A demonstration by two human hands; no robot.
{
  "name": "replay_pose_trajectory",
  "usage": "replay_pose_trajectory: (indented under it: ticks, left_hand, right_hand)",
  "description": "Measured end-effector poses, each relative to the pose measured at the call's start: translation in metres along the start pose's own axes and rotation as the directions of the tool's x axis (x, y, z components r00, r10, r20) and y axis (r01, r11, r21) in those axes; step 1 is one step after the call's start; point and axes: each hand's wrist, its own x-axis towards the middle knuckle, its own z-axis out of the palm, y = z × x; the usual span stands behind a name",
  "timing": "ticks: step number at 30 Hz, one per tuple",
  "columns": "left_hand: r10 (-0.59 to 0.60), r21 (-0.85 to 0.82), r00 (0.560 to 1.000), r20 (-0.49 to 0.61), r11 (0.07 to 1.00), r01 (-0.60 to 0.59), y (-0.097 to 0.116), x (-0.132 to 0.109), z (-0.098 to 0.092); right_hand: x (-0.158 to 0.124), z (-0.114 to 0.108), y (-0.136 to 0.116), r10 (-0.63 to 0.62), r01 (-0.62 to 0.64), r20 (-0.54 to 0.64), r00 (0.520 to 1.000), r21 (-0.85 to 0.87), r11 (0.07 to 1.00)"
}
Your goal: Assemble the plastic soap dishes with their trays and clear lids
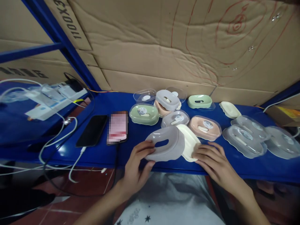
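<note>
My left hand grips the near left end of a grey oval soap dish with a long slot in its floor, fingers on the rim and thumb below. The dish is tilted and raised over the table's front edge. My right hand pinches the lower right end of a cream wavy-edged plastic tray. The tray's left side lies against or behind the grey dish; whether they are joined I cannot tell. Just beyond them are a lidded grey soap dish and a lidded peach soap dish.
On the blue table stand green soap dishes, stacked dishes, several lidded grey ones and a cream tray. Two phones, one black, one lit, lie left with cables near a power strip. Cardboard walls the back.
</note>
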Motion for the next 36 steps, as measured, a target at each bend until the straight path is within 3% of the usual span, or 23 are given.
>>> replay_pose_trajectory:
  ticks: [2, 6, 8, 11, 13, 16, 18, 24, 27, 31, 34, 36]
  left_hand:
    - [0.019, 0.025, 0.999, 0.028, 0.999, -0.020, 0.000, 0.001, 0.001]
    - [0.061, 0.109, 0.986, 0.154, 0.991, -0.078, 0.001, 0.005, 0.003]
    - [0.077, 0.163, 0.971, 0.228, 0.980, -0.116, 0.003, 0.006, 0.005]
    - [0.116, 0.233, 0.944, 0.310, 0.953, -0.194, 0.006, 0.008, 0.009]
    - [0.150, 0.258, 0.930, 0.336, 0.935, -0.244, 0.009, 0.010, 0.011]
    - [0.160, 0.246, 0.910, 0.382, 0.932, -0.267, 0.010, 0.011, 0.015]
    - [0.144, 0.236, 0.893, 0.426, 0.935, -0.263, 0.009, 0.012, 0.016]
    - [0.150, 0.230, 0.862, 0.484, 0.929, -0.290, 0.004, 0.011, 0.016]
    - [0.146, 0.214, 0.869, 0.472, 0.937, -0.274, 0.004, 0.011, 0.015]
    - [0.140, 0.207, 0.876, 0.462, 0.943, -0.260, 0.004, 0.010, 0.014]
    - [0.120, 0.238, 0.897, 0.425, 0.942, -0.239, 0.004, 0.009, 0.013]
    - [0.103, 0.249, 0.902, 0.418, 0.943, -0.222, 0.004, 0.008, 0.012]
  right_hand:
    - [0.001, 0.008, 0.003, -0.023, 0.021, 0.052, 0.998, 0.041, 0.999]
    - [0.005, 0.014, 0.010, -0.020, 0.016, 0.035, 0.999, 0.098, 0.995]
    - [0.004, 0.017, 0.010, 0.019, -0.017, -0.012, 1.000, 0.112, 0.994]
    - [-0.001, 0.019, 0.006, 0.121, -0.104, -0.170, 0.978, 0.110, 0.989]
    - [-0.001, 0.018, 0.002, 0.090, -0.073, -0.201, 0.976, 0.092, 0.993]
    - [0.006, 0.018, -0.003, -0.068, 0.071, -0.054, 0.996, 0.055, 0.996]
    - [0.012, 0.021, -0.003, -0.092, 0.091, 0.013, 0.996, 0.050, 0.995]
    - [0.015, 0.030, -0.005, -0.083, 0.083, 0.041, 0.996, 0.004, 0.997]
    - [0.017, 0.016, -0.004, -0.126, 0.128, 0.077, 0.989, -0.023, 0.991]
    - [0.046, -0.028, 0.031, -0.100, 0.102, 0.043, 0.994, -0.058, 0.993]
    - [0.094, -0.051, 0.084, -0.019, 0.021, 0.012, 1.000, -0.204, 0.979]
    - [0.132, -0.051, 0.119, 0.061, -0.054, 0.021, 0.998, -0.265, 0.963]
